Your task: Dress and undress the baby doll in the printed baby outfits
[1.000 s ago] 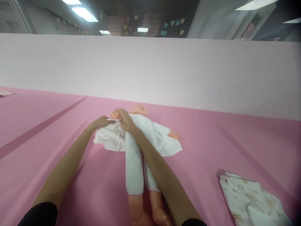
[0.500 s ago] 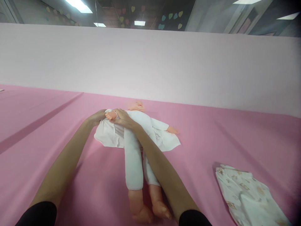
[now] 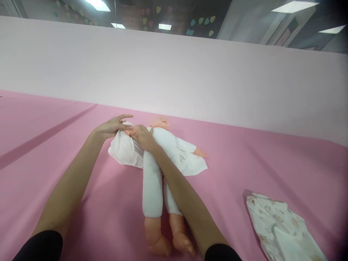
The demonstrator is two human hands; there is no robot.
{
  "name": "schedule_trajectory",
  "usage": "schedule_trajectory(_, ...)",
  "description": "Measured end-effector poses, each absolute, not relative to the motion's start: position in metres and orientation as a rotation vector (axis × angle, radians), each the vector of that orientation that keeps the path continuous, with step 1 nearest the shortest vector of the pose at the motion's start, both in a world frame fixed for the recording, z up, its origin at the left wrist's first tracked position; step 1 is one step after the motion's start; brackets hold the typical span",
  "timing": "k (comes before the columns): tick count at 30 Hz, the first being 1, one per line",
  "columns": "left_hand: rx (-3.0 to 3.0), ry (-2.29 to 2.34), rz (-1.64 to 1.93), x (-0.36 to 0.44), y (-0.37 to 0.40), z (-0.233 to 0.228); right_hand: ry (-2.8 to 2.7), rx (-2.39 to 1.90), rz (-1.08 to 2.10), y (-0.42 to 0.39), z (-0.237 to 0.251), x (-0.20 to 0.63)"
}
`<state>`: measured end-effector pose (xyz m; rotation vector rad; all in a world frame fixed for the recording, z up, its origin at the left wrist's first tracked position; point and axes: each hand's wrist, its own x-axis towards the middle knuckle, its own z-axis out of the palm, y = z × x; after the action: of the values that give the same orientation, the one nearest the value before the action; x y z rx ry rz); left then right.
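Hands (image 3: 127, 131) on doll (image 3: 160, 145) (white garment (image 3: 123, 150))

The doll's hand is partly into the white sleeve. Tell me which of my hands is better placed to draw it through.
Left, probably. The left hand rests on the bunched white garment at the sleeve end, beside the doll's hand. The right hand grips the doll's arm, feeding it in.

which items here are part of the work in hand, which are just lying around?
In hand:
- doll, lying face up
- white garment spread under it
- left hand on the garment's sleeve
- right hand at the doll's arm

Lying about:
- printed cloth, apart from the doll on the pink sheet
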<state>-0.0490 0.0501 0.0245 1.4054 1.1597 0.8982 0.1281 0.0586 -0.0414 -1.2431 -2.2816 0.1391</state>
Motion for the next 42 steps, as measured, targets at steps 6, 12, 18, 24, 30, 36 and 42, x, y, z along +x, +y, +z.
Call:
schedule_trajectory(6, 1.538, 1.231, 0.77, -0.052, 0.048, 0.02, -2.332, -1.116, 0.498, 0.062, -0.029, 0.138)
schedule_trajectory(12, 1.782, 1.557, 0.603, -0.05, 0.049, 0.016, -2.402, -1.111, 0.468, 0.059, -0.031, 0.141)
schedule_trajectory(18, 2.012, 1.697, 0.252, -0.05, 0.04, 0.026, -2.511, -1.104, 0.304, 0.062, -0.035, 0.137)
schedule_trajectory(24, 2.119, 1.725, 0.04, -0.039, 0.029, 0.035, -2.487, -1.175, 0.058, 0.064, -0.042, 0.135)
schedule_trajectory(30, 2.281, 1.536, 0.46, -0.017, 0.028, 0.027, -2.371, -1.232, 0.136, 0.064, -0.044, 0.124)
schedule_trajectory(36, 2.199, 1.578, 0.697, -0.019, 0.037, 0.016, -1.981, -1.17, 0.671, 0.075, -0.009, 0.171)
schedule_trajectory(42, 2.073, 1.632, 0.788, -0.009, 0.044, 0.005, -1.589, -2.014, 0.545, 0.083, -0.004, 0.265)
